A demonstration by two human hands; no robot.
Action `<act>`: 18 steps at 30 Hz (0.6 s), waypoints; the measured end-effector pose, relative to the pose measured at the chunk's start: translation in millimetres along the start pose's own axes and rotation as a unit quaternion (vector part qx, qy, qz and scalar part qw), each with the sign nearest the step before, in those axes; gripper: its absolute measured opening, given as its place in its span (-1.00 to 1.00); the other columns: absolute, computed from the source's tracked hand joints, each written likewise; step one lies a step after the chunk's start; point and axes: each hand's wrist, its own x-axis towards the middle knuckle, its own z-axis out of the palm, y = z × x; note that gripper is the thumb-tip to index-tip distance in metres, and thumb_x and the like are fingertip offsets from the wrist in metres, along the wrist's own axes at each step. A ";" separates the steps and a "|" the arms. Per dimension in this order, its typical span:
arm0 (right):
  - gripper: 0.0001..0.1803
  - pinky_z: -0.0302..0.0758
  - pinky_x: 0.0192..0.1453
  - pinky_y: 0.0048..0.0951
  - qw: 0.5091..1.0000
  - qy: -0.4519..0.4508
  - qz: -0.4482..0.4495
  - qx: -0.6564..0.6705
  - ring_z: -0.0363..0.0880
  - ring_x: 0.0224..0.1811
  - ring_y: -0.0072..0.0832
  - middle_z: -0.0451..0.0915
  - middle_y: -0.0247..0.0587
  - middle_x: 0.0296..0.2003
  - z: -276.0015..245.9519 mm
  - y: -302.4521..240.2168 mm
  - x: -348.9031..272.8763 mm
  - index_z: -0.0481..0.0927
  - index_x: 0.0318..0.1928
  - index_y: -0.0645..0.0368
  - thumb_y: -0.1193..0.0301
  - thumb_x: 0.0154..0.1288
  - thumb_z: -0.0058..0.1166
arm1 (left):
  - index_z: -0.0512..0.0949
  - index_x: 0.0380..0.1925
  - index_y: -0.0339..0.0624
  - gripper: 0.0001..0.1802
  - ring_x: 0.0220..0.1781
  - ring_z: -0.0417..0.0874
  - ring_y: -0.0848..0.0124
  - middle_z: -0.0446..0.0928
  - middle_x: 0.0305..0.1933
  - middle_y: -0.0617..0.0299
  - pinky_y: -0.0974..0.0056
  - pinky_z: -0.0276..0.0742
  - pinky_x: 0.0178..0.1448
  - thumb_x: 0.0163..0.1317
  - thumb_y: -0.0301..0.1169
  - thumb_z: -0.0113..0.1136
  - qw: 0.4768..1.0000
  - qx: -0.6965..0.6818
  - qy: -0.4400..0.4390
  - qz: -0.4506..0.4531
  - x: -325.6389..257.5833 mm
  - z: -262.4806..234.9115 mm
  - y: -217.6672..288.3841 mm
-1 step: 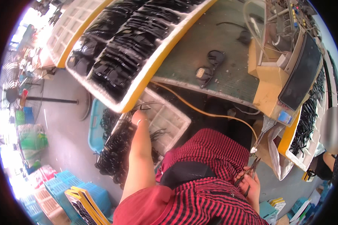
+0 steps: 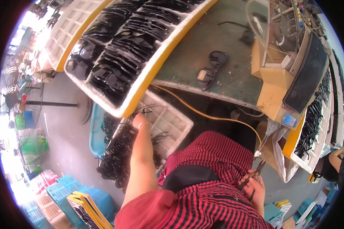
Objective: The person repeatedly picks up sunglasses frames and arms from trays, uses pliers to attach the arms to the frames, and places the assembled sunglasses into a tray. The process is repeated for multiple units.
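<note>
The right hand (image 2: 255,187) rests low beside the lap, fingers clenched around the handles of small pliers (image 2: 256,172), whose tips point up toward the bench edge. The left hand (image 2: 138,123) reaches down and out to a white compartment tray (image 2: 171,121) set below the bench, its fingers among thin black eyewear arms (image 2: 120,152) piled there; whether it pinches one or only touches them I cannot tell. More of these black pieces spill over the tray's near edge, above a light blue bin (image 2: 94,131).

Just above that hand, a long white tray with a yellow rim (image 2: 149,72) juts off the green worktop (image 2: 218,49), packed with rows of dark sunglasses. A single pair of sunglasses (image 2: 211,68) lies alone on the green surface, well apart from the trays. An orange cable (image 2: 202,112) runs under the bench edge. To the right stands a yellowish box-shaped machine (image 2: 275,87) with a dark panel, and past it another tray of black parts. On the grey floor to the left are a standing fan (image 2: 15,99) and stacked blue crates (image 2: 68,194).
</note>
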 end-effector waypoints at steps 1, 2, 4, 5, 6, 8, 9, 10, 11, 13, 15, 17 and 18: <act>-0.62 0.58 0.03 -0.17 1.000 0.009 0.000 0.008 0.57 -0.15 -0.29 0.54 -0.11 -0.20 -3.3 0.9 -0.6 0.35 0.15 0.26 0.54 0.33 -0.04 | 0.68 -0.24 -0.11 -0.70 -0.06 0.68 0.06 0.67 -0.14 0.03 0.08 0.60 -0.08 0.19 -0.15 0.20 0.999 -0.008 0.019 0.033 -4.9 -2.7 1.0; -0.60 0.58 0.04 -0.15 1.000 0.017 0.002 0.014 0.56 -0.15 -0.28 0.53 -0.11 -0.20 -6.4 1.4 -1.7 0.33 0.17 0.24 0.53 0.33 -0.05 | 0.67 -0.28 -0.12 -0.73 -0.10 0.68 0.05 0.66 -0.19 0.04 0.08 0.59 -0.12 0.20 -0.17 0.20 0.997 -0.016 0.038 0.065 -12.2 -7.6 1.4; -0.62 0.58 0.02 -0.14 0.999 0.041 -0.025 0.025 0.55 -0.16 -0.27 0.52 -0.10 -0.20 -7.7 3.5 -4.7 0.32 0.15 0.23 0.52 0.33 -0.05 | 0.62 -0.34 -0.15 -0.79 -0.20 0.64 0.04 0.62 -0.27 0.03 0.08 0.54 -0.20 0.20 -0.24 0.20 0.979 -0.082 0.116 0.146 -29.4 -19.5 -7.8; -0.62 0.58 0.02 -0.13 0.997 0.056 -0.040 0.037 0.55 -0.16 -0.27 0.52 -0.10 -0.21 -10.1 5.6 -7.4 0.32 0.14 0.22 0.52 0.33 -0.05 | 0.59 -0.37 -0.17 -0.82 -0.26 0.61 0.03 0.58 -0.32 0.03 0.08 0.50 -0.24 0.20 -0.28 0.19 0.955 -0.139 0.171 0.200 -43.2 -20.9 -12.0; -0.63 0.58 0.02 -0.12 0.995 0.070 -0.053 0.053 0.55 -0.16 -0.27 0.51 -0.10 -0.22 -10.7 8.4 -12.5 0.32 0.13 0.22 0.51 0.33 -0.05 | 0.55 -0.40 -0.19 -0.84 -0.31 0.57 0.03 0.54 -0.36 0.02 0.08 0.47 -0.29 0.20 -0.33 0.19 0.921 -0.192 0.226 0.254 -58.3 -26.8 -17.7; -0.70 0.53 -0.05 -0.26 0.987 0.069 -0.145 -0.001 0.53 -0.20 -0.35 0.52 -0.14 -0.27 -9.8 8.4 -20.2 0.38 0.03 0.24 0.62 0.28 -0.02 | 0.48 -0.43 -0.23 -0.87 -0.41 0.47 0.06 0.42 -0.40 0.02 0.09 0.41 -0.32 0.21 -0.41 0.18 0.844 -0.297 0.331 0.301 -92.0 -35.3 -32.0; -0.70 0.52 -0.07 -0.30 0.973 0.067 -0.209 -0.073 0.52 -0.20 -0.37 0.52 -0.15 -0.27 -24.2 12.5 -25.9 0.38 0.01 0.23 0.64 0.27 -0.02 | 0.47 -0.42 -0.26 -0.92 -0.41 0.49 0.19 0.43 -0.40 0.08 0.19 0.40 -0.35 0.20 -0.49 0.14 0.827 -0.353 0.332 0.284 -113.7 -36.5 -44.9; -0.71 0.50 -0.10 -0.33 0.949 0.064 -0.270 -0.150 0.52 -0.21 -0.39 0.51 -0.15 -0.28 -32.0 13.5 -34.8 0.38 -0.01 0.22 0.66 0.26 -0.03 | 0.48 -0.33 -0.26 -0.94 -0.39 0.57 0.31 0.51 -0.36 0.17 0.27 0.44 -0.36 0.21 -0.51 0.08 0.813 -0.463 0.285 0.211 -131.5 -33.5 -53.9; -0.68 0.46 -0.13 -0.40 0.932 0.053 -0.303 -0.190 0.49 -0.24 -0.45 0.51 -0.18 -0.30 -32.4 11.2 -45.7 0.38 -0.04 0.20 0.73 0.20 -0.03 | 0.48 -0.25 -0.26 -0.88 -0.39 0.61 0.33 0.56 -0.32 0.15 0.31 0.47 -0.36 0.22 -0.49 0.04 0.764 -0.619 0.114 0.141 -155.9 -34.5 -70.6; -0.68 0.46 -0.12 -0.41 0.909 0.067 -0.333 -0.242 0.48 -0.26 -0.47 0.51 -0.19 -0.30 -39.7 15.0 -56.8 0.39 -0.05 0.21 0.72 0.19 -0.01 | 0.48 -0.11 -0.26 -0.75 -0.39 0.67 0.32 0.63 -0.24 0.07 0.35 0.53 -0.38 0.23 -0.45 -0.03 0.675 -0.717 -0.154 0.088 -213.2 -105.4 -63.0; -0.70 0.46 -0.13 -0.42 0.892 0.037 -0.363 -0.267 0.48 -0.28 -0.48 0.50 -0.21 -0.31 -38.0 7.9 -58.3 0.41 -0.07 0.23 0.71 0.18 0.03 | 0.50 -0.07 -0.28 -0.67 -0.41 0.70 0.29 0.65 -0.22 0.00 0.36 0.56 -0.41 0.24 -0.39 -0.11 0.677 -0.655 -0.309 0.134 -257.1 -155.3 -46.2; -0.67 0.43 -0.21 -0.52 0.873 0.011 -0.424 -0.239 0.46 -0.32 -0.56 0.49 -0.30 -0.34 -10.0 -2.0 -37.7 0.47 -0.05 0.26 0.70 0.14 0.08 | 0.51 -0.13 -0.33 -0.73 -0.44 0.71 0.24 0.64 -0.27 -0.02 0.33 0.62 -0.35 0.23 -0.47 -0.06 0.660 -0.587 -0.426 0.197 -287.4 -183.6 -16.9; -0.56 0.35 -0.28 -0.62 0.861 -0.060 -0.408 -0.297 0.42 -0.36 -0.65 0.47 -0.38 -0.37 12.7 -26.7 -34.3 0.49 0.05 0.26 0.72 0.11 0.12 | 0.51 -0.15 -0.35 -0.76 -0.45 0.71 0.24 0.64 -0.28 -0.02 0.32 0.64 -0.32 0.23 -0.50 -0.02 0.625 -0.565 -0.491 0.222 -300.7 -191.1 -2.0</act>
